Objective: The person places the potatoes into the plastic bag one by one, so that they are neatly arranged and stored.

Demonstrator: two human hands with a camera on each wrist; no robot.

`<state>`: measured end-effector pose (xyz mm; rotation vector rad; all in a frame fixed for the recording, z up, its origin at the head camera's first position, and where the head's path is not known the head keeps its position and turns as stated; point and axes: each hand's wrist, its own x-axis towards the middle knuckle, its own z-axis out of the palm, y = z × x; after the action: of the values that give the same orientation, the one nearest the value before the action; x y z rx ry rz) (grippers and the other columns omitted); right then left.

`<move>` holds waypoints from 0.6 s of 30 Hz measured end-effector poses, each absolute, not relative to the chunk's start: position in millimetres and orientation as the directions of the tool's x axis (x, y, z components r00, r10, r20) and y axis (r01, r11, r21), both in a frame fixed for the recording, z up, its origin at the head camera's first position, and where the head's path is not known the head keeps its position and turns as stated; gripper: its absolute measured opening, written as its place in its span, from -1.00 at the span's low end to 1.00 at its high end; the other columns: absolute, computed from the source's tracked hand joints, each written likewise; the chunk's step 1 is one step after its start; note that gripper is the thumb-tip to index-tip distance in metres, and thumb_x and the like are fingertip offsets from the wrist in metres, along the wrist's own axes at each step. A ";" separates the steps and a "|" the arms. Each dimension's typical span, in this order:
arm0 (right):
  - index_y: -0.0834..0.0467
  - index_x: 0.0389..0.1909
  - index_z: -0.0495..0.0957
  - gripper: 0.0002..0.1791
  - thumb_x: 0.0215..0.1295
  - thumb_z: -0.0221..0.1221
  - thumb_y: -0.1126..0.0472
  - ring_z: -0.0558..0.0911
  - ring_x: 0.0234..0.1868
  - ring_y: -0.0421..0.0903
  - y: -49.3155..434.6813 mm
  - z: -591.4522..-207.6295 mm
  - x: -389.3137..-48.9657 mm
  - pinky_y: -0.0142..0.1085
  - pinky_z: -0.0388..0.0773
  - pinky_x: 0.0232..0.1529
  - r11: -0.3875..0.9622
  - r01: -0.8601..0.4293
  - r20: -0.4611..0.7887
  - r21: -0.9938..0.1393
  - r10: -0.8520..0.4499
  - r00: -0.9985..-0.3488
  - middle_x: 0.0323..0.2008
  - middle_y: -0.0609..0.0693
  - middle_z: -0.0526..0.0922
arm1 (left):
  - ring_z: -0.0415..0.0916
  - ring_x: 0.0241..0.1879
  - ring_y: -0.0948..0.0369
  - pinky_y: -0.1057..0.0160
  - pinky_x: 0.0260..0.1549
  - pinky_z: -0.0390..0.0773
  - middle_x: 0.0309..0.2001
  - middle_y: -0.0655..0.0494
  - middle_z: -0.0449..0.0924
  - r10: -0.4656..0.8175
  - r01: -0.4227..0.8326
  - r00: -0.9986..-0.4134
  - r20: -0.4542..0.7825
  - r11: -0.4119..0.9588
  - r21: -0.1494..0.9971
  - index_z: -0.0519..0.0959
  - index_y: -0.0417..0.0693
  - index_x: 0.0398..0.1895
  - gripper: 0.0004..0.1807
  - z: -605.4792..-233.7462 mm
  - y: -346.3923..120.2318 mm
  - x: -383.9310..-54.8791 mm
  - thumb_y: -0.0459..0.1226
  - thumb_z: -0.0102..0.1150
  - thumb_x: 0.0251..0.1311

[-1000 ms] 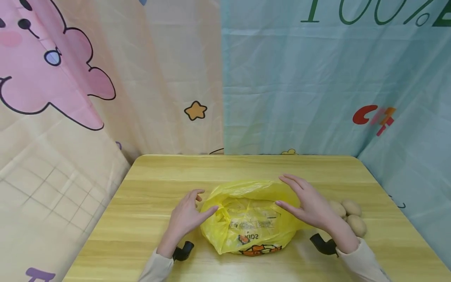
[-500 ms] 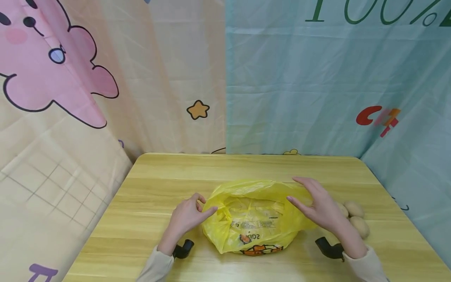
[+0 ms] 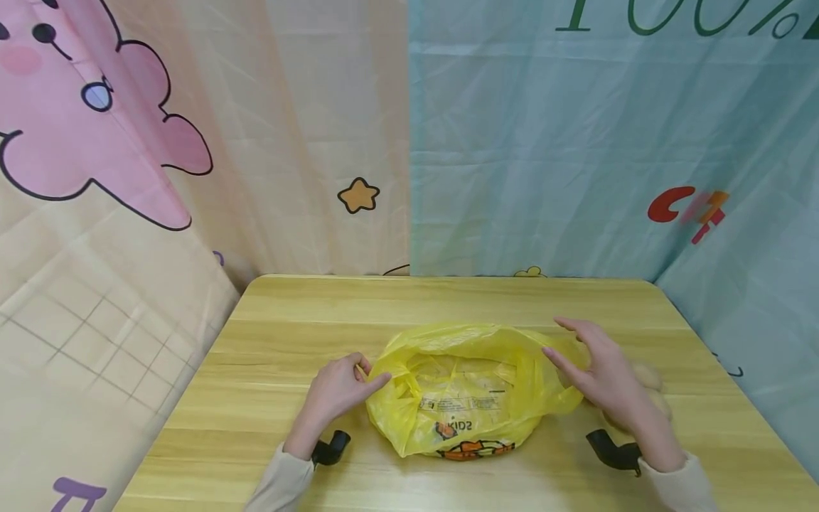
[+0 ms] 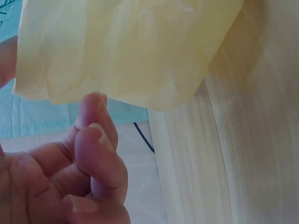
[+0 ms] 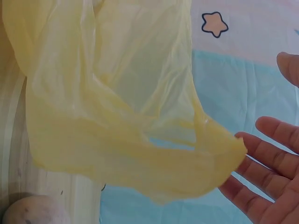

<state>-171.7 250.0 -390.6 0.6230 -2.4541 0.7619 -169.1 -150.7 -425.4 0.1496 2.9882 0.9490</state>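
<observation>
A yellow plastic bag (image 3: 457, 427) stands on the wooden table with its mouth spread wide, showing upside-down print inside. My left hand (image 3: 335, 387) is at the bag's left rim, its fingers loosely bent and the thumb tip right at the plastic. In the left wrist view, the fingers (image 4: 100, 154) lie just below the bag's edge, pinching nothing. To the right of the bag, my right hand (image 3: 608, 377) has its fingers spread. In the right wrist view, the bag's handle loop (image 5: 219, 149) reaches out to the fingers (image 5: 280, 158), overlapping their tips.
Several round, tan potatoes (image 3: 649, 377) sit behind my right hand, partly hidden by it; one potato (image 5: 37, 210) shows in the right wrist view. Black curved pieces (image 3: 331, 448) are worn at both wrists. Printed curtains (image 3: 307, 142) hang behind the table (image 3: 307, 306).
My right hand has moved right, and the bag's right handle side now reaches further out that way. The left hand has barely moved, its fingers slightly more bent.
</observation>
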 end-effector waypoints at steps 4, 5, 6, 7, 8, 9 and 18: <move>0.30 0.13 0.45 -0.42 0.05 0.39 0.29 0.49 0.00 0.12 257.8 -390.3 -171.5 -0.20 0.39 -0.06 0.746 -0.546 0.593 -0.381 -0.256 -0.764 0.02 0.18 0.53 | 0.35 -0.62 0.27 0.26 -0.60 0.35 -0.56 0.23 0.44 0.096 0.096 -0.995 0.030 0.811 0.577 0.51 0.01 -0.45 -0.54 -424.7 -151.8 -169.2 0.21 0.23 0.04; 0.31 0.12 0.45 -0.42 0.05 0.39 0.29 0.50 -0.01 0.13 259.6 -389.9 -171.0 -0.21 0.39 -0.08 0.749 -0.542 0.594 -0.381 -0.251 -0.764 0.01 0.18 0.53 | 0.35 -0.62 0.27 0.26 -0.61 0.34 -0.56 0.22 0.44 0.098 0.098 -0.995 0.031 0.810 0.578 0.50 0.02 -0.46 -0.55 -424.5 -152.1 -169.3 0.20 0.23 0.04; 0.31 0.12 0.46 -0.43 0.06 0.38 0.28 0.50 -0.01 0.13 261.4 -389.6 -170.4 -0.20 0.39 -0.08 0.753 -0.535 0.592 -0.383 -0.245 -0.768 0.01 0.19 0.53 | 0.35 -0.62 0.27 0.26 -0.61 0.34 -0.57 0.22 0.44 0.098 0.099 -0.995 0.032 0.811 0.577 0.50 0.02 -0.47 -0.55 -424.5 -152.3 -169.5 0.19 0.23 0.05; 0.30 0.12 0.46 -0.44 0.07 0.38 0.27 0.50 -0.02 0.13 263.1 -389.2 -169.8 -0.19 0.41 -0.10 0.761 -0.525 0.589 -0.382 -0.238 -0.772 0.01 0.19 0.53 | 0.35 -0.62 0.27 0.26 -0.62 0.34 -0.57 0.22 0.44 0.099 0.099 -0.995 0.032 0.811 0.577 0.50 0.02 -0.48 -0.56 -424.5 -152.5 -169.6 0.18 0.24 0.05; 0.30 0.12 0.46 -0.45 0.09 0.36 0.25 0.50 -0.03 0.14 264.6 -388.7 -168.9 -0.14 0.43 -0.11 0.765 -0.515 0.584 -0.386 -0.230 -0.779 0.01 0.20 0.53 | 0.34 -0.63 0.27 0.26 -0.62 0.33 -0.58 0.22 0.43 0.099 0.099 -0.995 0.031 0.810 0.577 0.50 0.02 -0.48 -0.57 -424.8 -152.8 -169.8 0.17 0.24 0.06; 0.30 0.12 0.45 -0.45 0.11 0.35 0.23 0.50 -0.04 0.16 266.0 -388.1 -168.1 -0.06 0.44 -0.13 0.769 -0.505 0.577 -0.392 -0.223 -0.786 0.00 0.21 0.52 | 0.34 -0.63 0.26 0.26 -0.63 0.32 -0.59 0.22 0.43 0.097 0.096 -0.995 0.030 0.811 0.578 0.49 0.02 -0.49 -0.58 -425.0 -153.1 -169.9 0.16 0.24 0.06; 0.35 0.09 0.45 -0.53 0.18 0.29 0.28 0.50 -0.08 0.16 281.4 -390.2 -166.4 -0.32 0.38 -0.15 0.767 -0.480 0.579 -0.425 -0.177 -0.796 -0.02 0.22 0.53 | 0.28 -0.67 0.26 0.27 -0.65 0.26 -0.65 0.22 0.37 0.108 0.113 -0.993 0.044 0.814 0.570 0.46 0.04 -0.57 -0.61 -426.4 -154.6 -170.1 0.11 0.25 0.09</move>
<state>-166.4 281.4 -390.2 0.4925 -2.4422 0.7799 -170.1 -154.6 -426.4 0.1830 3.0009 0.9436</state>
